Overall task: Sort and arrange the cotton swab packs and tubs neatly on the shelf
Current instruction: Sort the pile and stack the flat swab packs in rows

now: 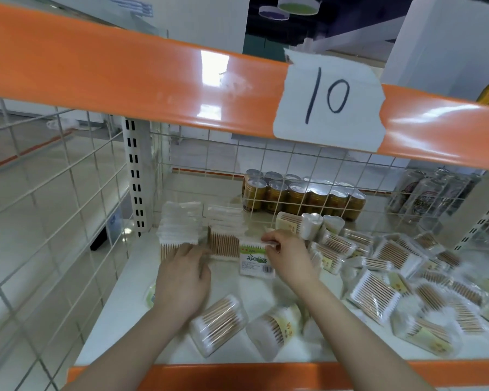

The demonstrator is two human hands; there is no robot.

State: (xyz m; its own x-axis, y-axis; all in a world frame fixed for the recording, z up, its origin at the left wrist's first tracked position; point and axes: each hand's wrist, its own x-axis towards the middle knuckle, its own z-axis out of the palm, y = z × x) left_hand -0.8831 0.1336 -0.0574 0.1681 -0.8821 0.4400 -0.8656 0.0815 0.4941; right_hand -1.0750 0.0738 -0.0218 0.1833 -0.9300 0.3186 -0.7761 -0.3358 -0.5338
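Sorting barely begun: two stacks (181, 224) formed at back left; right hand (287, 249) pinches a pack (254, 261), left hand (182, 277) lies flat, loose packs (378, 280) and tubs (219, 324) remain.

Right hand (284, 246) pinches top edge of green-labelled swab pack (255, 259) on shelf (124, 320); left hand (182, 280) flat, fingers against stacked packs (178, 231). Loose packs and tubs (219, 324) scattered right.
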